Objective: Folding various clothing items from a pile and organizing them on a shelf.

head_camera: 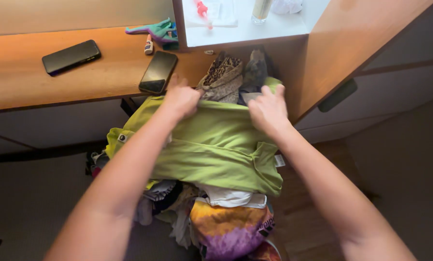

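Both hands are on the far edge of a lime-green shirt (211, 145) that lies spread over a heap of mixed laundry (216, 217). Left hand (180, 99) has its grip clenched on the hem at the far-left corner, knuckles up, cloth bunched under the fingers. Right hand (268, 110) pinches the same hem further right, fingers curled over the fold. Hem is pulled fairly taut betw. the two grips, so the fold line reads straight.

To do this fold well, IMO: keep both grips level and equally far out, so the edge stays parallel to the near side of the shirt; a short sleeve sticks out at lower right w/ a white tag beside it, and it prob. wants tucking in before the fabric is doubled over. Heap underneath is soft and uneven, so press flat rather than drag.

Room is tight up front. Wooden desk (57, 72) edge runs just beyond the left hand, and a dark phone (158, 72) hangs partly over that edge, very near the knuckles, so an upward flick could knock it. A second phone (71, 56) sits well clear, further left. Leopard-print cloth (223, 72) is stuffed in the gap right behind the hem. Cabinet side (332, 58) closes off the right. Most open space is toward the person and down-left, over the floor.
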